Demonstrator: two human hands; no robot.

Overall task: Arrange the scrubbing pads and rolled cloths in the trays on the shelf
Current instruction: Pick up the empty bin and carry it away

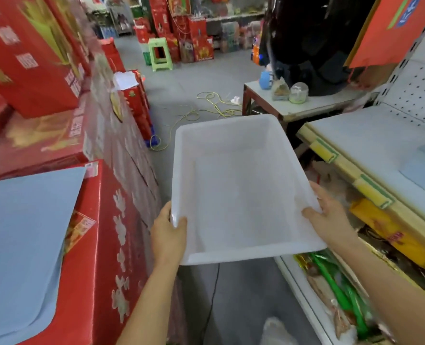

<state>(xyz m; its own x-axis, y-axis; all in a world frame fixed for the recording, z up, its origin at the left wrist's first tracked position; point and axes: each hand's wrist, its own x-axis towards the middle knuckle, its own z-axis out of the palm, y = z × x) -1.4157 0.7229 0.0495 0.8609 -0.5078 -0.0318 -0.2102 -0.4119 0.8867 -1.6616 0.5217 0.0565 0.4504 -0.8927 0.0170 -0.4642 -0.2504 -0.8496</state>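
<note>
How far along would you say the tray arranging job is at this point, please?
Early. Nothing looks arranged yet: the white tray is empty. In hand: the left hand and right hand hold it by its near corners above the aisle floor, beside the shelf. Left: setting it on the shelf and filling it; no scrubbing pads or rolled cloths are clearly visible.

White tray [233,185], red boxes [101,245] w/ white motifs, green stool [159,54].

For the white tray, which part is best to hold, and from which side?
Hold the white tray by its rim at the two near corners, one from each side, as the left hand and right hand do now. It is wide, open-topped and empty, so a two-sided hold probably keeps it level.
</note>
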